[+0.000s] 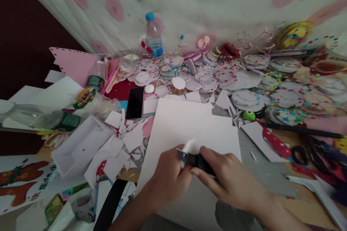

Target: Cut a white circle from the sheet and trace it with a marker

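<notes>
My right hand (227,173) is closed around the black handle of a utility knife (199,161), its blade pointing left across my left hand. My left hand (172,173) is closed, its fingers curled around a small white piece (192,146) that shows just beyond the blade. Whether that piece is paper or foam I cannot tell. The blade lies close to the piece; contact between them is unclear. Beneath both hands lies a large white sheet (187,115), with a step-shaped notch at its far right corner.
Stacks of white discs with coloured dots (208,75) line the back. White scraps (132,139), a phone (135,103) and an open white box (81,144) lie left. A water bottle (154,36) stands behind. Scissors (300,155) and a grey mat (260,166) are right.
</notes>
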A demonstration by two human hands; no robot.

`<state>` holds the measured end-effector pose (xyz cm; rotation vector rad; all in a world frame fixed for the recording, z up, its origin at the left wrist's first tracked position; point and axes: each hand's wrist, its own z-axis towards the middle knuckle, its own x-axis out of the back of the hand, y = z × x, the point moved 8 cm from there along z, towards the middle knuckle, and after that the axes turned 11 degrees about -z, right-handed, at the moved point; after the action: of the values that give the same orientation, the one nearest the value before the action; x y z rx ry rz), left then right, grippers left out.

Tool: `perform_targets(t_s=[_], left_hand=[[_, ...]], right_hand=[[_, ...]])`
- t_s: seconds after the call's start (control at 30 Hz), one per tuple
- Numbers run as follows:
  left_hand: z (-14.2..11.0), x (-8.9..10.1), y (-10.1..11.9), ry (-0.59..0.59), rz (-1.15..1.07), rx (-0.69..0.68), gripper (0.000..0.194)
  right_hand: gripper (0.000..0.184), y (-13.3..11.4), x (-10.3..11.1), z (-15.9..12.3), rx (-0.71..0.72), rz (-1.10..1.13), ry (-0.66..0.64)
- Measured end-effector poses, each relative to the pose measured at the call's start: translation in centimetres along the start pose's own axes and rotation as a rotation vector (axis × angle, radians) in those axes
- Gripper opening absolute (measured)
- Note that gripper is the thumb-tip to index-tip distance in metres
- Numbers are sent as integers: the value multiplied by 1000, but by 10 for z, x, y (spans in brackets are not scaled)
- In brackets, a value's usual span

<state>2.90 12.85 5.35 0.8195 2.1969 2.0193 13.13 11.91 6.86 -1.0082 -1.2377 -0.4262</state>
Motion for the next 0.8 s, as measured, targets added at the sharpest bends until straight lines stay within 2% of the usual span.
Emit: perform_targets(t_s=[0.23,0.63,0.8], left_hand=[[1,-1,1,-3,49,-46,9],[-5,-11,-4,-52,-97,-12,14],[-8,-9,2,-21,-100,-55,17]], right_hand=[[29,3,-2,-1,-16,-20,-23],[28,9,-10,-10,-22,-30,-55],[27,11,-9,-13,-4,-60,-42]])
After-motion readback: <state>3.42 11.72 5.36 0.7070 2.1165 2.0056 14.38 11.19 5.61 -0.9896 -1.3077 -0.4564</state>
